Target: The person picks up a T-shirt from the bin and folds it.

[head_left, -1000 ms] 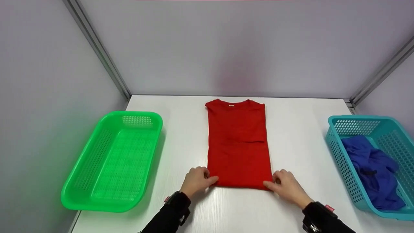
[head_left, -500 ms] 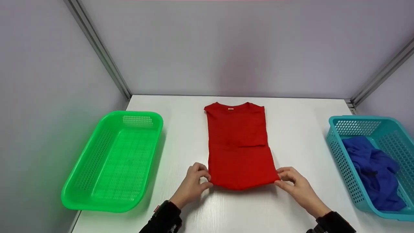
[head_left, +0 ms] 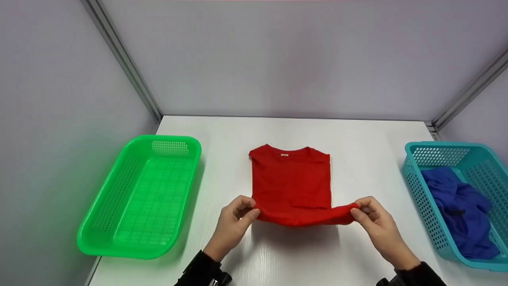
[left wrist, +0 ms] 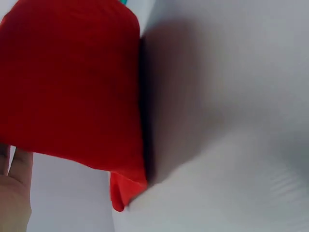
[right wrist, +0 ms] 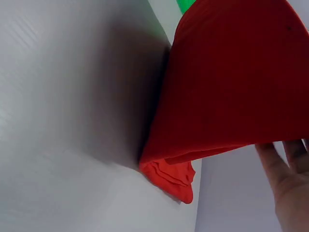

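Observation:
A red T-shirt, its sides tucked in to a narrow rectangle, lies on the white table with its collar toward the back wall. Its near end is lifted off the table and sags a little in the middle. My left hand pinches the left corner of that hem between thumb and fingers. At the right corner, my right hand pinches the cloth the same way. Both wrist views show the raised part of the shirt hanging as a sheet, with a shadow on the table under it.
To the left stands a green plastic basket with nothing in it. A teal basket on the right holds a crumpled blue garment. White panels with grey metal corner posts enclose the table at the back and sides.
Both hands have raised the shirt's near hem off the table, and the right hand has moved outward and up. The collar end has slid toward me.

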`<move>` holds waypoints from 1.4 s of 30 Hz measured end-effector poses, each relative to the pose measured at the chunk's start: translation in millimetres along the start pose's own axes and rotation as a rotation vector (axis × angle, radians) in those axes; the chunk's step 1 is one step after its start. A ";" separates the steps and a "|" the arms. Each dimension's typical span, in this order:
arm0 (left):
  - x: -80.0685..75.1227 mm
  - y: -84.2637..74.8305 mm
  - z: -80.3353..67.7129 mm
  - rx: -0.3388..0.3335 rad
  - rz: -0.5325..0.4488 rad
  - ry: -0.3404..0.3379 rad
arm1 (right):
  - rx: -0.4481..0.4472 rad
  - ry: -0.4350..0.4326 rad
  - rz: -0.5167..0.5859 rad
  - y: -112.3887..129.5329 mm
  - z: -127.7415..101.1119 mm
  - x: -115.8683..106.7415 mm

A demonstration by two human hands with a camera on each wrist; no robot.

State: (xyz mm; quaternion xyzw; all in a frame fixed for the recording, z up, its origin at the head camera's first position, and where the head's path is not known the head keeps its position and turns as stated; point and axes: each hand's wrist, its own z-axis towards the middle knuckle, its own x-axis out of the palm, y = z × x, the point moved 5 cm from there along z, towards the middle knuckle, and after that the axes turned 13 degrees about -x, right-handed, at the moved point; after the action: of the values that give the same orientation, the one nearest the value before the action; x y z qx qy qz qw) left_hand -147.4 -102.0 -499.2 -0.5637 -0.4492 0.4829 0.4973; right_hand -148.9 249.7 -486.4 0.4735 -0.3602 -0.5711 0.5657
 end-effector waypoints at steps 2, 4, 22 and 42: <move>1.0 -5.2 -2.4 0.017 -0.012 -0.034 | 0.022 -0.028 -0.015 2.2 0.1 2.4; 2.0 -8.1 -2.4 0.013 -0.027 -0.065 | 0.062 -0.034 -0.023 0.9 2.3 5.0; -10.7 32.3 106.5 -0.335 0.155 -0.428 | 0.315 -0.030 -0.204 -95.3 98.6 18.0; -15.6 78.4 103.0 -0.463 0.330 -0.335 | 0.388 0.058 -0.384 -125.7 54.8 31.0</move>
State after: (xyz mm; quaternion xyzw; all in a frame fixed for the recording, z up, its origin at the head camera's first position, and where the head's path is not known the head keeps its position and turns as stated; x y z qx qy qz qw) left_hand -249.5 -112.2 -579.6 -0.6397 -0.5251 0.5279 0.1903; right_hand -236.5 224.9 -593.6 0.6489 -0.3502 -0.5743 0.3557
